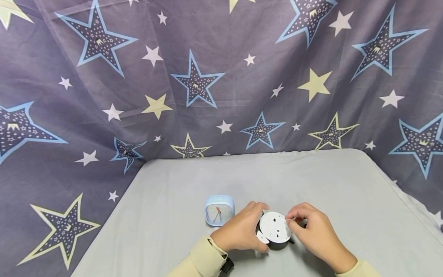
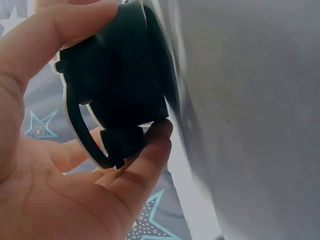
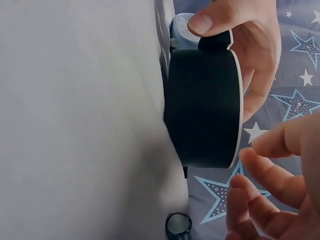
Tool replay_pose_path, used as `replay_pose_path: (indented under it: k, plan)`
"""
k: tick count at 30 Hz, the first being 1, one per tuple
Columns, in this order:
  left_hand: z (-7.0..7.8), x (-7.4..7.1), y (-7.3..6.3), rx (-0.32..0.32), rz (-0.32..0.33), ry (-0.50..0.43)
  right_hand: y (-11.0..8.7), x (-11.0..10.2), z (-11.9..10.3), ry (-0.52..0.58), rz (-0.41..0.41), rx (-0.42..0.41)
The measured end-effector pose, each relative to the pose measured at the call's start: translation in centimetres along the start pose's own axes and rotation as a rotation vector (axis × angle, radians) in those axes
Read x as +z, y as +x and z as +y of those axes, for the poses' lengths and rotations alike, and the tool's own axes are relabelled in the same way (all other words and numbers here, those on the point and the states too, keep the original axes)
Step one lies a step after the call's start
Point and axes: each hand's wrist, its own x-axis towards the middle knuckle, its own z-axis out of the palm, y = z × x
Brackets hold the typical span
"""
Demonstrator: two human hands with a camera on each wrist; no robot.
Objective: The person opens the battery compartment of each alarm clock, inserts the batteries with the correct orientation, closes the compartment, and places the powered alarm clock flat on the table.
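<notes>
A black twin-bell alarm clock (image 1: 275,227) lies with its round white back facing up. My left hand (image 1: 242,229) holds it from the left, the thumb on the near side and the fingers round the far side. In the left wrist view, the clock's dark handle and bell (image 2: 122,142) lie inside the curve of that hand. My right hand (image 1: 311,229) is bent at the clock's right edge. In the right wrist view, its thumb and index tips (image 3: 246,156) come together beside the pale rim; I cannot tell whether they pinch anything.
A light blue square alarm clock (image 1: 219,210) stands just left of my left hand. A small dark round object (image 3: 178,226) lies on the cloth near my right hand. Grey cloth covers the table (image 1: 180,184), and a star-patterned curtain (image 1: 235,92) hangs behind it.
</notes>
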Motion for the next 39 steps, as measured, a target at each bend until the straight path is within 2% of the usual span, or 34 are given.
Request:
replay_pose_path:
  k: [4, 9, 17, 23, 32, 39]
  plan:
    - [0.0, 0.2, 0.0, -0.021, -0.018, 0.014, -0.1, 0.0, 0.0, -0.051, -0.026, -0.013]
    - [0.1, 0.4, 0.0, -0.043, -0.031, 0.041, -0.3, 0.0, -0.2, -0.163, -0.013, -0.053]
    - [0.2, 0.4, -0.1, -0.048, -0.054, 0.031, -0.7, -0.1, -1.2, -0.342, 0.003, -0.125]
    - [0.1, 0.4, 0.0, -0.036, -0.042, 0.021, -1.0, 0.1, -1.6, -0.399, -0.002, -0.13]
    - [0.4, 0.1, 0.2, -0.046, -0.046, 0.033, -1.1, 0.0, -2.5, -0.371, -0.044, -0.058]
    - [0.7, 0.1, 0.1, -0.073, -0.057, 0.037, -1.1, 0.2, -2.8, -0.304, -0.117, 0.084]
